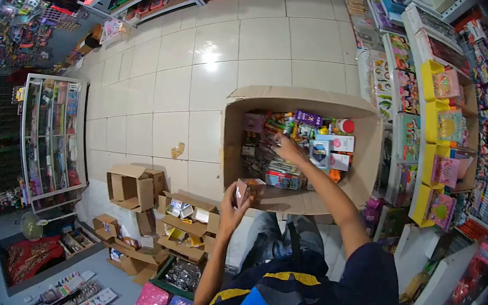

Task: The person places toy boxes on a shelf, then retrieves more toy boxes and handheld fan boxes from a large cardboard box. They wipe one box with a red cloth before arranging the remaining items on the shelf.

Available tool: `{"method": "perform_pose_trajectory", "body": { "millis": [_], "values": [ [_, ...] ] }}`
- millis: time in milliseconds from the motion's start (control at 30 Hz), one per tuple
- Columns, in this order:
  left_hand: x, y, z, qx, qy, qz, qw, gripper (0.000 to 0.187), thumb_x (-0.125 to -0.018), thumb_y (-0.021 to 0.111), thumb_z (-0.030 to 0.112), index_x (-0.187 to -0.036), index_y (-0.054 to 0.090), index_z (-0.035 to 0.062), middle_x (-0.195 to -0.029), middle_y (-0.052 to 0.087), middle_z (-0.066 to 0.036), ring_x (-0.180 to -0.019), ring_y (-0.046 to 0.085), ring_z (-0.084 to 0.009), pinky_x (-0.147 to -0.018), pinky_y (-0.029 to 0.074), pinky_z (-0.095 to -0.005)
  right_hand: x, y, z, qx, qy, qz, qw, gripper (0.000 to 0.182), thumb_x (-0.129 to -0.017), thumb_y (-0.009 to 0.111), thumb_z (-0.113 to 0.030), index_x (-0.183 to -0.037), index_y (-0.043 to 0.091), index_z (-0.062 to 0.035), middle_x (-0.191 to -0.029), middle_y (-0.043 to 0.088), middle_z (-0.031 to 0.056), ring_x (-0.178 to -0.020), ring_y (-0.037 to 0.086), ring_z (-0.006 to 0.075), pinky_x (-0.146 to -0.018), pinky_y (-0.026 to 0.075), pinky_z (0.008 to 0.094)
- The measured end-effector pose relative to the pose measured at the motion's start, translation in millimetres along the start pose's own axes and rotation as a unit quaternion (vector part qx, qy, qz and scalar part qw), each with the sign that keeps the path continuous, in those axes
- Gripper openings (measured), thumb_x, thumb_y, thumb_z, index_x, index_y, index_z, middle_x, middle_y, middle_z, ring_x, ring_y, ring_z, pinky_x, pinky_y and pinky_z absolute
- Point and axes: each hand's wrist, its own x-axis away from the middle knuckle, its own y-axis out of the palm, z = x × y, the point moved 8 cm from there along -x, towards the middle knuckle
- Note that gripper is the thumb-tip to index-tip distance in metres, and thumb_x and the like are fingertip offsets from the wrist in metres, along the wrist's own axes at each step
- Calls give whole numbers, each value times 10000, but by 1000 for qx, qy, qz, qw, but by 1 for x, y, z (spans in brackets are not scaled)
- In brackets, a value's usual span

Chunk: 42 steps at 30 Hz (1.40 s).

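Note:
A large open cardboard carton (293, 204) stands on the floor in front of me, filled with mixed small goods. My left hand (238, 202) is at its near left corner, fingers wrapped around a small brown box (245, 190). Inside the carton, my right hand (286, 148) reaches down among clear plastic packets (261, 148), with its fingers bent; what they grip is too small to make out. Around it lie a purple pack (308, 118), white boxes with pink marks (342, 143), a blue-and-white pack (319, 153) and a red-lidded jar (346, 126).
Several smaller open cardboard boxes (130, 186) stand to the left, some holding small packs. A green crate (180, 276) sits close by my left arm. Shelves with yellow bins (432, 136) line the right side. A glass display case (56, 135) stands at the far left.

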Motion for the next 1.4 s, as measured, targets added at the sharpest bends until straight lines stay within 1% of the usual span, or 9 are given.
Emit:
{"method": "perform_pose_trajectory", "body": {
  "millis": [133, 400, 567, 633, 900, 967, 1100, 1200, 1400],
  "values": [
    [32, -12, 4, 122, -52, 85, 988, 647, -784, 732, 29, -1319, 368, 12, -1197, 504, -136, -1098, 520, -202, -927, 443, -318, -62, 14, -12, 34, 37, 41, 998, 862, -835, 620, -182, -1487, 74, -43, -1526, 161, 207, -1401, 203, 345, -1116, 278, 436],
    [77, -36, -20, 44, -94, 152, 983, 582, -729, 779, 82, -1224, 511, -68, -1147, 574, -128, -1080, 533, -194, -944, 420, -324, -196, 114, 106, 401, 81, 25, 912, 686, -869, 531, -209, -1455, 239, -5, -1521, 196, 197, -1377, 226, 357, -1124, 235, 436],
    [86, -48, -50, 54, -97, 162, 980, 571, -731, 777, 89, -1228, 529, -42, -1179, 563, -124, -1087, 534, -203, -943, 424, -329, -122, 42, 12, 197, -62, 234, 950, 690, -876, 550, -271, -1455, 251, -41, -1490, 264, 201, -1341, 313, 364, -1086, 312, 436],
    [89, -50, -61, 75, -101, 167, 978, 573, -733, 780, 96, -1229, 529, -40, -1184, 561, -121, -1081, 535, -202, -942, 425, -328, -121, 57, 32, 62, 36, 125, 990, 739, -864, 551, -259, -1468, 178, -51, -1457, 306, 226, -1334, 320, 378, -1083, 311, 436],
    [80, -56, -22, 71, -97, 146, 982, 600, -730, 784, 85, -1241, 484, -14, -1183, 539, -124, -1079, 520, -213, -940, 416, -325, -160, 85, 92, -49, 135, 185, 972, 902, -830, 607, -177, -1497, 10, -73, -1476, 210, 302, -1338, 234, 489, -1060, 234, 583],
    [79, -59, -8, 104, -31, 170, 980, 582, -722, 790, 44, -1214, 481, 6, -1127, 554, -110, -1028, 544, -198, -897, 446, -304, -131, 72, 70, -48, 96, 246, 963, 737, -723, 637, -73, -1384, 320, -4, -1278, 513, 218, -1172, 509, 330, -985, 395, 390],
    [84, -60, -54, 155, -51, 121, 979, 562, -717, 793, 36, -1183, 480, 41, -1099, 562, -101, -1004, 554, -177, -865, 460, -297, -47, 48, 47, -240, 83, 159, 954, 449, -687, 759, -251, -1038, 619, -9, -954, 668, 84, -854, 641, 213, -782, 490, 335],
    [78, -54, -45, 300, -90, 19, 950, 524, -777, 742, 96, -1235, 489, 65, -1063, 594, -94, -985, 568, -178, -853, 468, -303, 43, 29, 18, -477, 54, 139, 866, 359, -781, 714, -323, -1044, 619, -98, -911, 654, 15, -786, 631, 113, -738, 495, 269],
    [68, -46, -26, 438, -64, -116, 889, 418, -916, 611, 175, -1280, 414, 118, -1146, 528, -70, -1039, 549, -171, -851, 510, -333, 214, -18, -22, -618, -47, 133, 774, 348, -860, 654, -288, -1162, 550, -148, -1080, 616, 28, -1008, 588, 162, -815, 496, 379]
  ]
}}
